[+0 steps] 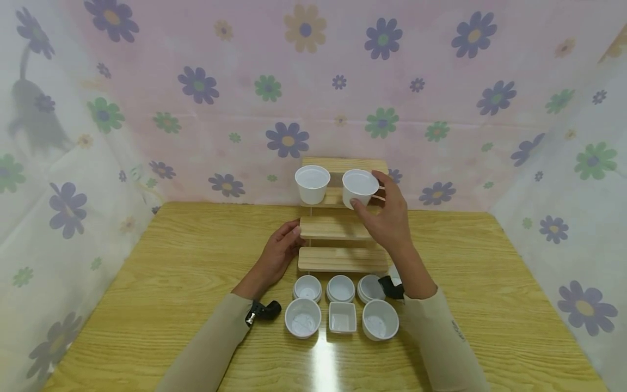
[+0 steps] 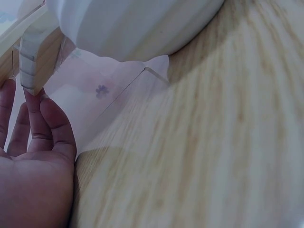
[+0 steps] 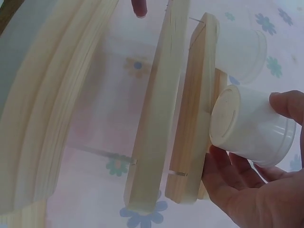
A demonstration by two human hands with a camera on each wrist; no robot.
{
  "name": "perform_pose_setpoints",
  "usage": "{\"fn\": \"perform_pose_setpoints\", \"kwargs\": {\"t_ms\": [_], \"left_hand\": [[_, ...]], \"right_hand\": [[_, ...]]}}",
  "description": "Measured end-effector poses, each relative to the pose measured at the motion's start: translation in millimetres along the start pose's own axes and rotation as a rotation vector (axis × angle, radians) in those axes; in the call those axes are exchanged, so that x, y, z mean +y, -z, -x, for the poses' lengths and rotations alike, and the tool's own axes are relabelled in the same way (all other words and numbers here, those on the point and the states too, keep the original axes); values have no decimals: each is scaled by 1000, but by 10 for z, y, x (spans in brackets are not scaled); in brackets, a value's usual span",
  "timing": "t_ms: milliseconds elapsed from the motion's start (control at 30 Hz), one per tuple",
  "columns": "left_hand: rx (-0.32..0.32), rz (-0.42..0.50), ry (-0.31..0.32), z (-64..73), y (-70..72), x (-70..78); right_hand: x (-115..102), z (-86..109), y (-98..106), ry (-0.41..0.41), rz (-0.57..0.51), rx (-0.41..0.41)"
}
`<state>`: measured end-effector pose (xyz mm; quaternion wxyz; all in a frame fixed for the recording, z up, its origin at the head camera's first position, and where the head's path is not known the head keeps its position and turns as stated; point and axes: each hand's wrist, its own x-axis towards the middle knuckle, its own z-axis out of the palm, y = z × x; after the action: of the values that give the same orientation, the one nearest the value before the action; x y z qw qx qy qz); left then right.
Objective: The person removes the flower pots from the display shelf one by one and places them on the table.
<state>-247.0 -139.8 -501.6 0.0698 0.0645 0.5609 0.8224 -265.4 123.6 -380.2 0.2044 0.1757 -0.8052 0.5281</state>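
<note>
A tiered wooden display stand (image 1: 343,260) rises in steps at the middle of the table. On its upper part stands a white cup (image 1: 312,185) at the left. Beside it, a second white cup (image 1: 360,188) is gripped by my right hand (image 1: 389,218), thumb on the near side and fingers round the far side. In the right wrist view this cup (image 3: 256,128) is close against a wooden board; whether it rests there I cannot tell. Low at the stand's left end, my left hand (image 1: 278,250) holds the end of a board (image 2: 40,57) between thumb and fingers.
In front of the stand are two rows of white bowls, among them a round bowl (image 1: 302,317), a square dish (image 1: 342,318) and another round bowl (image 1: 380,320). A flowered cloth (image 1: 235,120) hangs behind and beside the wood-grain table (image 1: 196,261).
</note>
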Motion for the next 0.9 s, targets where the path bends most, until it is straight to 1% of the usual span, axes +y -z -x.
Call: {"fn": "perform_pose_setpoints", "kwargs": {"t_ms": [367, 567, 900], "left_hand": [[6, -15, 5, -17, -3, 1], [9, -5, 8, -22, 16, -20], [17, 7, 2, -8, 4, -16]], "right_hand": [[16, 85, 173, 9, 7, -14], [35, 135, 255, 3, 27, -29], [36, 232, 366, 36, 66, -45]]}}
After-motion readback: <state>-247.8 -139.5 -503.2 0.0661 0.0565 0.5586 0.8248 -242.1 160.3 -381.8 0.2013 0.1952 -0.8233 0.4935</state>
